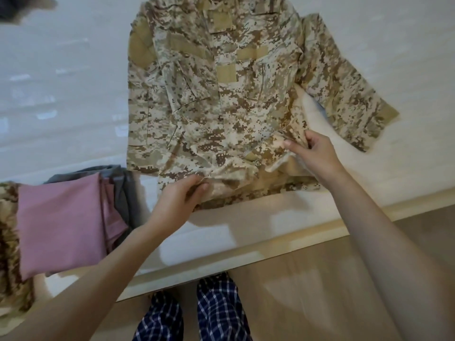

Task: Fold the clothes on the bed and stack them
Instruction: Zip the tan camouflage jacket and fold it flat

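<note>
Stack comes first: at the bed's (pixel 61 94) left edge a folded pink garment (pixel 61 225) lies with a grey garment (pixel 123 190) showing from under its far side. Just right of these, the left hand (pixel 177 200) pinches the near hem of the camouflage jacket (pixel 216 99), which lies spread front-up across the middle of the bed. The right hand (pixel 312 151), well apart from the left, grips the hem's other corner, raised a little off the sheet. Farther right, one sleeve (pixel 344 89) lies splayed outward. Folding of this jacket looks barely begun. The next move likely calls for bringing that sleeve across the chest, then carrying the hem toward the collar.
</note>
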{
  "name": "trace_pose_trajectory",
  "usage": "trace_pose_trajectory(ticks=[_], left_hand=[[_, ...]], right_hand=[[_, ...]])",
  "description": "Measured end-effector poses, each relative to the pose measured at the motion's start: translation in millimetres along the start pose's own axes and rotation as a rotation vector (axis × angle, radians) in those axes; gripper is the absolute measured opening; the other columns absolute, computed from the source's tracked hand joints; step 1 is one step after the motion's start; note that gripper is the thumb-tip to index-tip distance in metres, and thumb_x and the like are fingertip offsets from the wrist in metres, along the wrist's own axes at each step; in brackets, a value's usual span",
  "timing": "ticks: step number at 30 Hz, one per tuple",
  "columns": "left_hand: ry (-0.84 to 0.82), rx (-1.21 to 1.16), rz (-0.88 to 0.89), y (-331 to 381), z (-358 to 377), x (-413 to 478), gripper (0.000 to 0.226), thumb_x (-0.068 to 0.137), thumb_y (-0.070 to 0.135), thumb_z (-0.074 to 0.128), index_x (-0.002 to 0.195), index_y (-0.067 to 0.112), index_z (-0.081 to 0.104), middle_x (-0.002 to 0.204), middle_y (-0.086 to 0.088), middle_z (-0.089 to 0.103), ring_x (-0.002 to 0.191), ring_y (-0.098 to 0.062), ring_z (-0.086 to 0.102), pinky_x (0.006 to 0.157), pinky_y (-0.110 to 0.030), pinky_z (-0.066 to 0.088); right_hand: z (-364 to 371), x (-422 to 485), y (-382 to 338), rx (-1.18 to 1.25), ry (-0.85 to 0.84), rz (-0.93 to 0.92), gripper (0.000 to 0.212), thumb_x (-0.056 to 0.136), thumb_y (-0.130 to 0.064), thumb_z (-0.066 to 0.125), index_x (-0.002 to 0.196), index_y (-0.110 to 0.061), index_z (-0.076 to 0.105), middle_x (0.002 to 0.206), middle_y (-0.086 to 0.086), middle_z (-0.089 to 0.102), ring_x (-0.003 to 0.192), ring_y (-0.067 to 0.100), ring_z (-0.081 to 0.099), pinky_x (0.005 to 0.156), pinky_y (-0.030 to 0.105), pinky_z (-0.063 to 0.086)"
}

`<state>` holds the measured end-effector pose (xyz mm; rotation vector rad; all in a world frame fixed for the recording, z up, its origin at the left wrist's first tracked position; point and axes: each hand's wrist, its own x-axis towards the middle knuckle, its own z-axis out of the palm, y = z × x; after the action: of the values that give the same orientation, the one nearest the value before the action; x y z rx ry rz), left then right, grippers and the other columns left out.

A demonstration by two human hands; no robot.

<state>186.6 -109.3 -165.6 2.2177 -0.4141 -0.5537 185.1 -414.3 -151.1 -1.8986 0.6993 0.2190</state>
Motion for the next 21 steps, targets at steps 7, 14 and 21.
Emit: trace_pose_trajectory(ticks=[7, 14, 21], left_hand=[[-0.026, 0.222, 0.367, 15, 26, -53, 0.023, 0.093, 0.031, 0.05, 0.108, 0.023, 0.066, 0.099, 0.013, 0.062, 0.092, -0.001, 0.054, 0.087, -0.013, 0.038], [-0.227, 0.337, -0.222, -49, 48, -93, 0.032, 0.089, 0.019, 0.063, 0.12, 0.025, 0.06, 0.13, 0.002, 0.053, 0.12, -0.02, 0.049, 0.102, -0.036, 0.038], [0.166, 0.25, -0.539, -88, 26, -76, 0.079, 0.073, 0.0, 0.071, 0.143, 0.008, 0.035, 0.141, -0.02, 0.039, 0.128, -0.04, 0.038, 0.101, -0.056, 0.038]], right_hand=[[-5, -41, -15, -0.134, 0.041, -0.183, 0.012, 0.081, -0.013, 0.069, 0.077, -0.015, 0.058, 0.071, -0.008, 0.057, 0.063, -0.001, 0.05, 0.058, 0.012, 0.039], [24, -118, 69, -0.723, -0.814, -0.023, 0.04, 0.086, -0.026, 0.065, 0.125, -0.028, 0.056, 0.123, -0.011, 0.058, 0.109, 0.003, 0.053, 0.095, 0.021, 0.044], [-21, -64, 127, -0.732, 0.228, 0.154, 0.071, 0.079, 0.005, 0.062, 0.142, -0.01, 0.033, 0.142, 0.016, 0.038, 0.13, 0.035, 0.034, 0.103, 0.046, 0.033]])
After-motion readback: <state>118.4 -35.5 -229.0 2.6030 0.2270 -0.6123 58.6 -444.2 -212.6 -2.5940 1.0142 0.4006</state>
